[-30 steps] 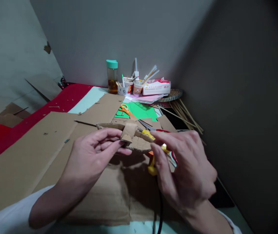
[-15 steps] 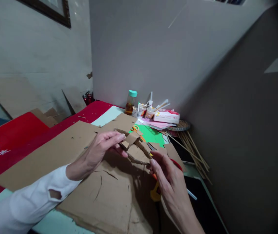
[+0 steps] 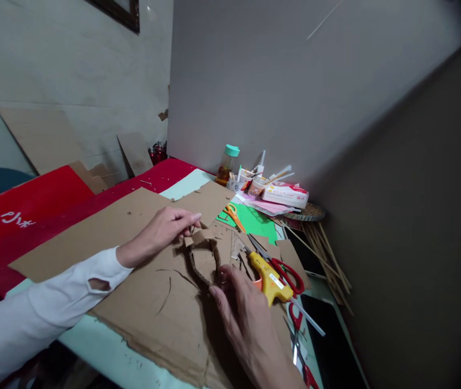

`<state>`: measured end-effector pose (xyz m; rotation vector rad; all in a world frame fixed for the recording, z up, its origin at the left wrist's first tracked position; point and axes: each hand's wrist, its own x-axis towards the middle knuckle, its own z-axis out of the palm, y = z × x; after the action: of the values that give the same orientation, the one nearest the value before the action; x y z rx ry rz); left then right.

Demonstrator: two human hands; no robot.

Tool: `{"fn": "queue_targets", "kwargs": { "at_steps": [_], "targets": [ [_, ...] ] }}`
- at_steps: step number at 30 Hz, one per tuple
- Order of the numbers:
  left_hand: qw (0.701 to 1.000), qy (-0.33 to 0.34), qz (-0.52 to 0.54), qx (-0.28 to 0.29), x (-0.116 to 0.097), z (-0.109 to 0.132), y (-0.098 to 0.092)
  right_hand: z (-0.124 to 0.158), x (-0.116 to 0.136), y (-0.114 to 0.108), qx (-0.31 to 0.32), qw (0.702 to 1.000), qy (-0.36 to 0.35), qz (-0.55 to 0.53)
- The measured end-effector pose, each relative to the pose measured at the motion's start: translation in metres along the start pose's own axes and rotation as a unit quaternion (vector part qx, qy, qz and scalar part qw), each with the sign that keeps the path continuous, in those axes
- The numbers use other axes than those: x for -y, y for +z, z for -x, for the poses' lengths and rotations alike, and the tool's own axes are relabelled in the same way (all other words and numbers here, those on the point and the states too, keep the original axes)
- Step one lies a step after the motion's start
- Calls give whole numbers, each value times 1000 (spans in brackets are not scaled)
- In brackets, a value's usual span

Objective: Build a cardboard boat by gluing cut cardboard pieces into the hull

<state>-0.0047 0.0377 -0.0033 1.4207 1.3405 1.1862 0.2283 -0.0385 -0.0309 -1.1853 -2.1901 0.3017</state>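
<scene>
A small loop of bent cardboard strip (image 3: 217,255), with a wider cardboard band across its far end, sits low over a large cardboard sheet (image 3: 141,302). At the far end, my left hand (image 3: 169,224) has its thumb and fingers closed at the loop; part of the grip is hidden. My right hand (image 3: 246,319) pinches the near end between thumb and forefinger. Just right of the loop lies a yellow glue gun (image 3: 270,278) with a clear glue stick out of its back. Red-handled scissors (image 3: 287,274) lie beside the gun.
Orange-handled scissors (image 3: 235,216) rest near green paper (image 3: 257,220). At the back stand a bottle with a teal lid (image 3: 227,165), cups of sticks (image 3: 257,186) and a tissue pack (image 3: 286,195). Thin wooden sticks (image 3: 325,259) lie right; a red box (image 3: 32,202) is left.
Both hands have lowered the cardboard loop toward the sheet and turned it, its near end now pointing more toward me. The glue gun and red scissors have come into fuller view.
</scene>
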Motion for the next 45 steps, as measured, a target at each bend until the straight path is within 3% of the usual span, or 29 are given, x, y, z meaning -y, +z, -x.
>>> {"fn": "queue_targets", "kwargs": {
  "at_steps": [6,12,15,19,23,26,29,34,40,45],
  "targets": [
    [994,27,-27,-106,-4,-4,-14,4,3,7,31,998,-14,51],
    [994,37,-29,-97,-3,-5,-11,5,6,7,52,998,10,-16],
    [995,38,-38,-78,3,-6,-8,2,7,1,6,997,27,-71],
    [995,46,-66,-63,9,-7,-10,-3,3,-12,-104,990,24,-87],
    [989,62,-123,-46,8,-7,-10,-6,-5,-24,-157,979,51,-120],
    [979,87,-183,-16,8,-5,-9,-9,-10,-32,-196,966,92,-143],
    [963,119,-238,50,13,3,-7,-13,-15,-37,-221,945,138,-200],
    [927,165,-299,157,29,36,-14,-17,-13,-40,-233,918,152,-281],
    [885,171,-366,232,44,67,-35,-20,-10,-39,-221,892,155,-363],
    [882,145,-362,266,40,86,-45,-22,-12,-38,-214,881,165,-389]
  ]
}}
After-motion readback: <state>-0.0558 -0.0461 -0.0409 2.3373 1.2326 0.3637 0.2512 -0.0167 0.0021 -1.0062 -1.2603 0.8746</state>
